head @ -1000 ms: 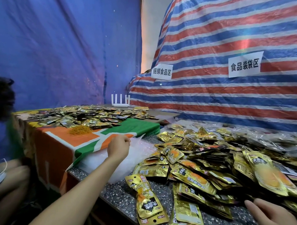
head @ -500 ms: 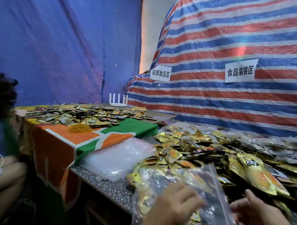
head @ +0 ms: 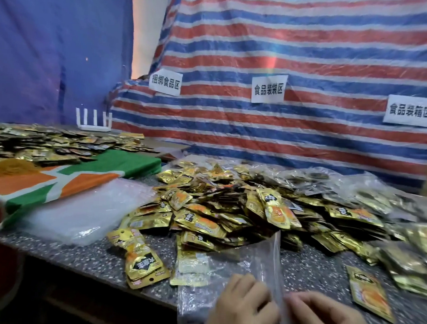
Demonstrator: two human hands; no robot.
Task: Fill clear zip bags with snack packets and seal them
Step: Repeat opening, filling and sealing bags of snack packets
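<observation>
Bottom centre, nearest the camera: left hand (head: 242, 307) and right hand (head: 323, 316) side by side, almost touching, fingers curled onto the near end of a clear zip bag (head: 257, 259). Both seemingly gripping the film, though blurred there; probably working the mouth open, with no packet visibly inside yet.

Bag standing up from the hands and leaning away, long axis running from the bottom edge up toward centre frame, far corner reaching the foot of the main heap of gold snack packets (head: 242, 212). So: packets straight beyond the bag, up-frame from the grip.

Closer choices to either side: a small stack of gold packets (head: 142, 261) at lower left, nearer the left hand; a single loose packet (head: 370, 293) at lower right, nearer the right hand. All resting on a speckled grey tabletop (head: 81, 254).

Left of centre, a flat stack of empty clear bags (head: 83, 215). Beyond that, an orange, green and white cloth (head: 60, 179) carrying a second spread of packets (head: 49, 145) at mid left, with a white slotted rack (head: 93, 120) behind.

Across the back, a red, white and blue striped tarpaulin (head: 286, 42) bearing three paper signs (head: 268, 88) with Chinese characters; plain blue sheeting (head: 53, 44) filling the upper left.
</observation>
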